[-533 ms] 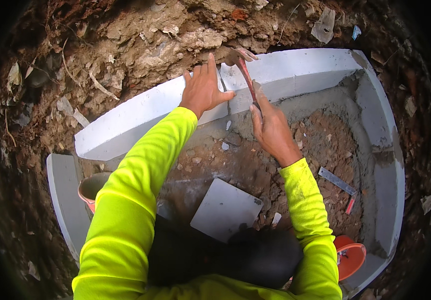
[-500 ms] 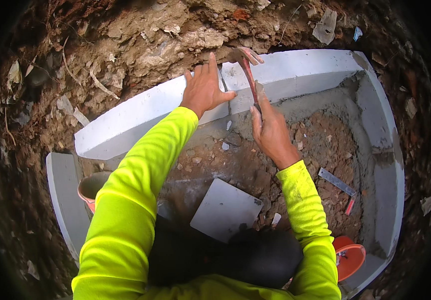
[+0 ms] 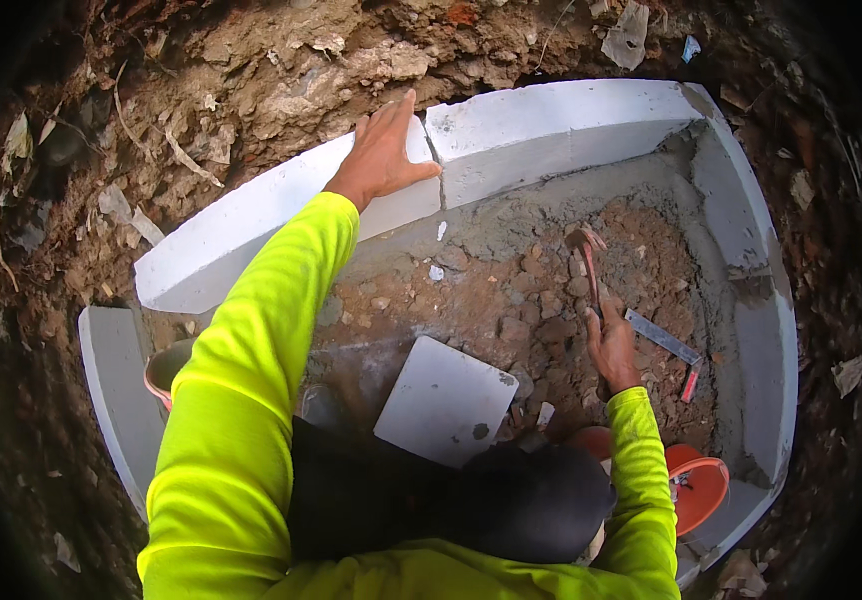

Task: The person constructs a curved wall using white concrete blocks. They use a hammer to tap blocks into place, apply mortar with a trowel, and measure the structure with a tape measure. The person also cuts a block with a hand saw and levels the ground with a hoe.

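Observation:
My left hand (image 3: 383,155) rests with fingers spread over the right end of a long pale grey block (image 3: 241,240), its thumb along the inner face near the joint. A second pale block (image 3: 561,118) stands end to end with it, a thin dark gap between the two. In my right hand (image 3: 613,350) is a hammer (image 3: 592,268) with a reddish, worn head and shaft. The hammer is over the rubble inside the block ring, away from the blocks. My fingers cover the lower part of its handle.
Grey mortar (image 3: 551,195) lines the foot of the blocks. A square pale board (image 3: 446,400) lies on the dirt before me. To the right are a try square (image 3: 663,338) and an orange bucket (image 3: 701,495). Another bucket (image 3: 161,375) is partly behind my left sleeve. Rough soil (image 3: 301,65) rises beyond.
My right hand has drawn the hammer back from the block joint, down and to the right over the rubble. My left hand stays on the left block. The whole view has shifted slightly.

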`<state>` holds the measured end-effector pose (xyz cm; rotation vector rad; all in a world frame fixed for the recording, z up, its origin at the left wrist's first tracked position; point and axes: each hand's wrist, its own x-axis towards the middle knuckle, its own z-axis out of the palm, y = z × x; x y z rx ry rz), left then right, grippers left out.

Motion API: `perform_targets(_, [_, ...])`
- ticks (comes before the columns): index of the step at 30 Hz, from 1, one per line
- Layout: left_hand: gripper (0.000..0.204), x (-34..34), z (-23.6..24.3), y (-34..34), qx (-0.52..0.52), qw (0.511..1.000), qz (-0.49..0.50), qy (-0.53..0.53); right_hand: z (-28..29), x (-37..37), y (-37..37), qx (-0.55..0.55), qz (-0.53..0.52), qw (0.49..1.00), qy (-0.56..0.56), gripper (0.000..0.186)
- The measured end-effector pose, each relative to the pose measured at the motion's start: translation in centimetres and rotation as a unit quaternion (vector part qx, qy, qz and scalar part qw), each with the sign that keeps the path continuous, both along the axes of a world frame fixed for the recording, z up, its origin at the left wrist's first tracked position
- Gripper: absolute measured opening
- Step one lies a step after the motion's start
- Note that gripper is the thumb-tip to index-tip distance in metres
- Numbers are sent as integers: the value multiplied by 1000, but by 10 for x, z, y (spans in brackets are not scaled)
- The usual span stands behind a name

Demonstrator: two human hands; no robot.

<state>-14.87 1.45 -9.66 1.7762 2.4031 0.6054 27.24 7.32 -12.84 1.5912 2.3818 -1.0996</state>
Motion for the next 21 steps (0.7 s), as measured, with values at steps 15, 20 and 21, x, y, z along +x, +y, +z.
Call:
perform_targets(15, [120,5,7,-45,-143,980,37,133,68,-178,23,167,243,926,237,43])
perform_targets(20, [107,-26,18,-95,-90,977,-4,194,2,-61,15,213,180,924,260,42])
perform_targets(21, [102,-33,16,-106,-55,974,-22,218,-9,-33,16,203,172,940,214,42])
